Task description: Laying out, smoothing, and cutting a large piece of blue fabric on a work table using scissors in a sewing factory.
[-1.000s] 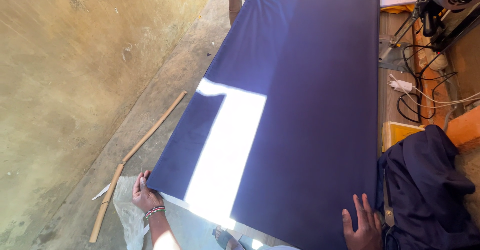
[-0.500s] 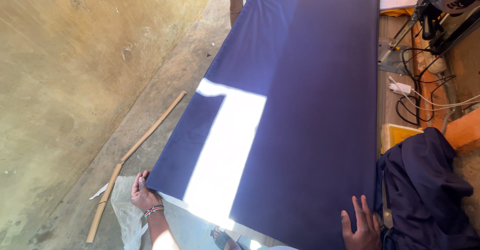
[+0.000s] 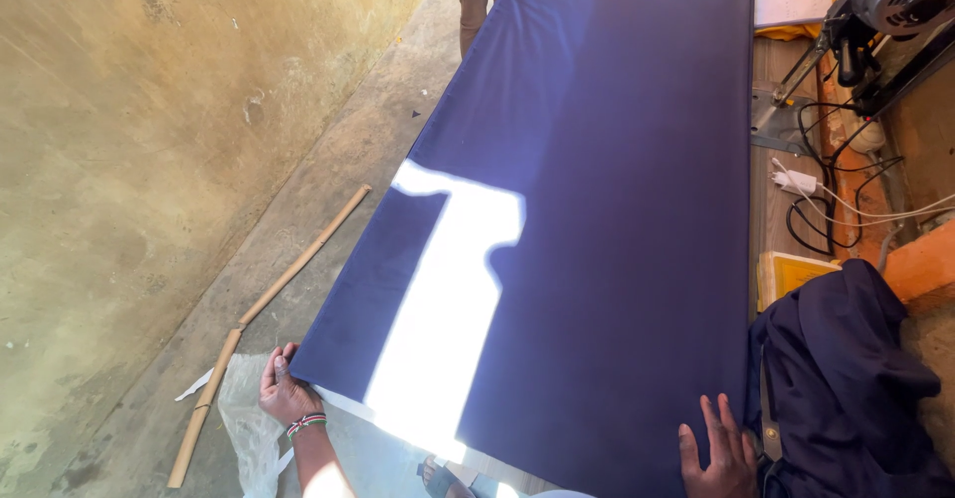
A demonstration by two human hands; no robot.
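Left hand [image 3: 286,389] at 7 o'clock: fingers curled, gripping near corner of navy cloth [image 3: 597,209]. Right hand [image 3: 718,450] at 5 o'clock: open, fingers spread, pressed flat on cloth's near edge. Cloth stretched smooth over bench, running from 6 to 12 o'clock, crossed by a bright sun patch. Dark bundled fabric [image 3: 846,379] just beside at 4 o'clock. Wooden stick [image 3: 288,269] on floor at 9 o'clock. Sewing machine [image 3: 885,10] far off at 1 o'clock.

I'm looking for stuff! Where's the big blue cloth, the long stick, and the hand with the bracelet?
blue cloth [image 3: 617,209]: head view, middle of its spread surface.
long stick [image 3: 298,261]: head view, mid-length, on the floor.
left hand [image 3: 284,389]: head view, back of hand.
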